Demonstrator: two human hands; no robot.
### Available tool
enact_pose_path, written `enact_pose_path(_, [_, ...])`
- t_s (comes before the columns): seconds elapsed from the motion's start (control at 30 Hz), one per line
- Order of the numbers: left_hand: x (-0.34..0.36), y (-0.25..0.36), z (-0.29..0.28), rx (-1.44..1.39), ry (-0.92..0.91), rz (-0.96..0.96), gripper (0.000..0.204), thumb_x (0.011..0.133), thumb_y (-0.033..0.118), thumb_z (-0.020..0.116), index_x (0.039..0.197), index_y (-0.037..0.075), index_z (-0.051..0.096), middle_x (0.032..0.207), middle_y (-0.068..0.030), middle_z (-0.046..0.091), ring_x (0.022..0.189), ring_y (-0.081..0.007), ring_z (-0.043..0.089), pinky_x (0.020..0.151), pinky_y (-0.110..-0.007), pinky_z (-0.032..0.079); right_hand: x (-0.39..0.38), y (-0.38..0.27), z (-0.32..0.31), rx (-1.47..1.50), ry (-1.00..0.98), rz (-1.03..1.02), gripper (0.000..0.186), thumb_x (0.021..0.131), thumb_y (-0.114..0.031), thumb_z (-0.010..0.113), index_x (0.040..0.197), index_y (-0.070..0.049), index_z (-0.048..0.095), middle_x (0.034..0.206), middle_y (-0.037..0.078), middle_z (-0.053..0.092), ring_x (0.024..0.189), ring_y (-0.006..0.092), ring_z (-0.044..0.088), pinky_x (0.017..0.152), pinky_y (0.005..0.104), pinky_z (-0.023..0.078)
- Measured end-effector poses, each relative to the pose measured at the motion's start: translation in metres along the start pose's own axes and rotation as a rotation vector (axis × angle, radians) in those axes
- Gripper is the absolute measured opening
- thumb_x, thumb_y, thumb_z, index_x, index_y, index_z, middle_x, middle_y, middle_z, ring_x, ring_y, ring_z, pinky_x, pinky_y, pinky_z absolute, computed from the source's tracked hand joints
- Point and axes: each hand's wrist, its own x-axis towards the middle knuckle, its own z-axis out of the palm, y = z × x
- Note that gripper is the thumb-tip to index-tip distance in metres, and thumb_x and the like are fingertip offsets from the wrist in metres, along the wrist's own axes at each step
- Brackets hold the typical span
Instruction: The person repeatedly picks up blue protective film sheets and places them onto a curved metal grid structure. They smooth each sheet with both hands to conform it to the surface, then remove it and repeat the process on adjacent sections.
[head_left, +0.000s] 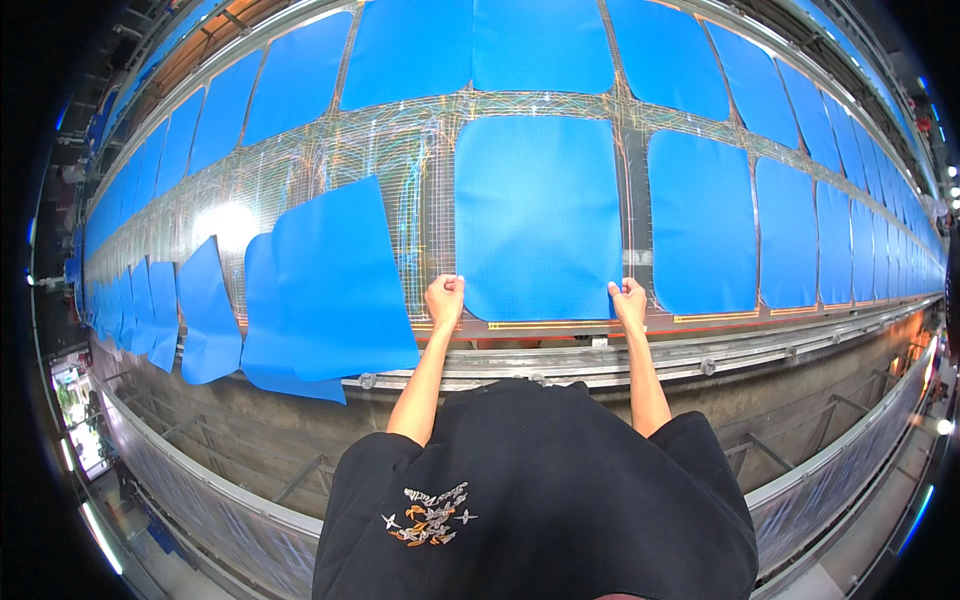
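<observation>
Left hand point(445, 302) has a pinch on the blue sheet point(538, 215) near its lower left corner, thumb and fingers closed at the edge, and the right hand point(628, 303) is doing pretty much the same near the lower right corner. So that sheet sits right between the two hands, lying on the near side of a long surface point(437, 240) that's covered in grid lines and colored scribbly marks. Its corners are rounded and there's a slight ripple across it. Just to the right is a row of similar blue panels point(703, 225) lying flat, and another line of far panels point(540, 45) runs along the other side. Over on the left it's messier: loose blue pieces point(330, 280) overlap, curl up and hang past the near edge, with a bright glare spot point(228, 225) behind them. Metal rails point(650, 370) run along that edge, right in front of the person's black shirt point(560, 490).
</observation>
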Motion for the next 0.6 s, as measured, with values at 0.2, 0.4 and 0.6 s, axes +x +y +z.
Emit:
enact_pose_path(0.2, [0.002, -0.008, 0.000, 0.030, -0.007, -0.010, 0.018, 0.088, 0.021, 0.077, 0.091, 0.004, 0.076, 0.075, -0.0083, 0.075, 0.068, -0.0195, 0.071, 0.069, -0.035, 0.055, -0.001, 0.000, 0.000, 0.001, 0.007, -0.029, 0.024, 0.084, -0.024, 0.081, 0.092, -0.003, 0.073, 0.074, 0.006, 0.072, 0.068, 0.0153, 0.066, 0.068, 0.0342, 0.053])
enact_pose_path(0.4, [0.013, 0.006, -0.015, 0.186, -0.160, -0.033, 0.027, 0.085, 0.028, 0.078, 0.097, 0.005, 0.078, 0.079, -0.0098, 0.077, 0.072, -0.0215, 0.073, 0.071, -0.037, 0.057, 0.010, -0.020, -0.006, -0.056, -0.019, -0.042, 0.029, 0.083, -0.027, 0.082, 0.096, -0.002, 0.075, 0.069, 0.005, 0.069, 0.066, 0.0147, 0.064, 0.065, 0.0334, 0.051])
enact_pose_path(0.6, [0.050, 0.051, 0.001, 0.008, -0.083, 0.068, 0.037, 0.087, 0.029, 0.078, 0.110, 0.000, 0.076, 0.085, -0.0127, 0.079, 0.077, -0.0218, 0.076, 0.073, -0.037, 0.058, 0.066, -0.022, 0.003, 0.127, 0.035, -0.180, 0.041, 0.084, -0.026, 0.084, 0.113, 0.001, 0.073, 0.079, 0.006, 0.072, 0.069, 0.0124, 0.065, 0.067, 0.0306, 0.054])
